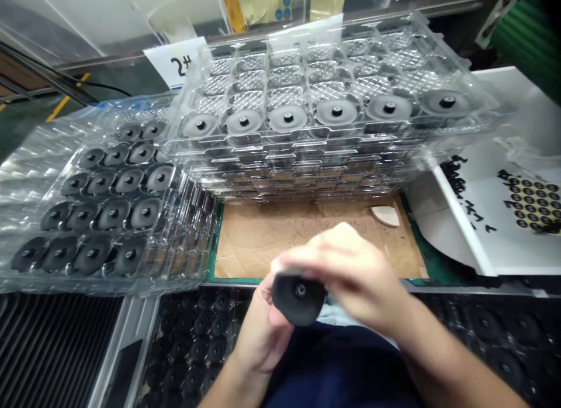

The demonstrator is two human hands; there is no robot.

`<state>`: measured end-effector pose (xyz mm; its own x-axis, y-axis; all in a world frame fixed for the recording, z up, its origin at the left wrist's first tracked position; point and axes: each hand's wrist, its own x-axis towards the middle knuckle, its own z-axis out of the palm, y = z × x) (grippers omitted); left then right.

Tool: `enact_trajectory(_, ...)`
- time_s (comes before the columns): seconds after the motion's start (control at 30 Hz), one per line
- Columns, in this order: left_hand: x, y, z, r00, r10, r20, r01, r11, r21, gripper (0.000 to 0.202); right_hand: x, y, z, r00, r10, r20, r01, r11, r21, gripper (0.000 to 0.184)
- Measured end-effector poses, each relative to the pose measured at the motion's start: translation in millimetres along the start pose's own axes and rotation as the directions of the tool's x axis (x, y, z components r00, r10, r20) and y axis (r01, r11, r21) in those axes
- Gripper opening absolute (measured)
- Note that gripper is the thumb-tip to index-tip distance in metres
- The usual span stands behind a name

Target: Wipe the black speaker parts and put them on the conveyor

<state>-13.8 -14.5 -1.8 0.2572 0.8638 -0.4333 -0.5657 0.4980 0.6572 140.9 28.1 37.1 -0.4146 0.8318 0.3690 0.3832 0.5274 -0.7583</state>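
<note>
Both my hands meet low in the middle, over my lap. My left hand (260,332) cups a round black part (298,300) with a small metal centre from below. My right hand (350,279) lies over the top of the same part, fingers curled and blurred by motion. A bit of pale cloth shows under the right hand. Ahead stands a tall stack of clear plastic trays (307,156); the top tray holds one front row of grey round parts (336,111). To the left a lower clear tray (65,268) is filled with several dark round parts (113,214).
A brown cardboard mat (272,235) lies on the green bench in front of the stack, with a small white piece (385,216) on it. At the right sits a white box (491,244) with a sheet of small black rings (532,203). More black parts lie in trays below the bench edge.
</note>
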Motion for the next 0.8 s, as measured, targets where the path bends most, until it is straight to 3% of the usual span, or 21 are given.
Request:
enact_trajectory(0.03, 0.8, 0.8, -2.0, 1.0, 0.022, 0.006, -0.022, 0.999, -0.026, 0.067, -4.0, 14.1, 3.8, 0.992, 0.125, -0.022, -0.125, 0.992, 0.008, 0.025)
enact_trajectory(0.13, 2.4, 2.9, -9.0, 0.997, 0.077, 0.001, -0.076, 0.989, -0.129, 0.062, -28.3, 61.4, 26.0, 0.903, 0.43, 0.025, -0.428, 0.902, -0.058, 0.025)
enact_trajectory(0.27, 4.3, 1.5, -14.9, 0.996, 0.087, -0.017, -0.089, 0.983, -0.164, 0.062, -64.0, 96.5, 55.9, 0.846, 0.501, 0.182, -0.487, 0.866, -0.117, 0.023)
enact_trajectory(0.33, 5.6, 0.3, -13.7, 0.997, 0.076, -0.013, -0.077, 0.983, -0.167, 0.06, -65.3, 89.7, 53.6, 0.839, 0.521, 0.159, -0.508, 0.853, -0.116, 0.024)
enact_trajectory(0.43, 6.8, -0.6, -8.4, 0.998, 0.056, -0.009, -0.057, 0.984, -0.171, 0.06, -42.4, 50.8, 31.9, 0.854, 0.519, -0.051, -0.521, 0.853, -0.043, 0.026)
enact_trajectory(0.5, 6.2, -0.8, -6.1, 0.999, 0.047, -0.014, -0.049, 0.985, -0.164, 0.063, -21.9, 16.5, 18.8, 0.899, 0.391, -0.197, -0.4, 0.917, -0.002, 0.023)
enact_trajectory(0.53, 5.5, -0.8, -6.2, 0.999, 0.038, -0.011, -0.04, 0.986, -0.161, 0.064, -13.5, 0.9, 15.5, 0.937, 0.276, -0.216, -0.285, 0.958, -0.012, 0.022)
enact_trajectory(0.63, 2.5, -0.5, -11.1, 1.0, 0.013, 0.003, -0.012, 0.989, -0.149, 0.065, 0.1, -26.9, 17.0, 0.994, 0.004, -0.113, -0.005, 1.0, -0.012, 0.022)
enact_trajectory(0.73, 0.5, 0.3, -14.9, 0.999, 0.003, -0.053, -0.011, 0.99, -0.142, 0.063, 4.5, -27.7, 24.4, 0.995, 0.015, 0.103, -0.019, 0.999, 0.038, 0.02)
enact_trajectory(0.8, 0.2, 1.5, -12.8, 0.999, 0.001, -0.045, -0.007, 0.991, -0.136, 0.056, 7.2, -24.2, 28.4, 0.997, 0.034, 0.065, -0.033, 0.999, -0.019, 0.019)
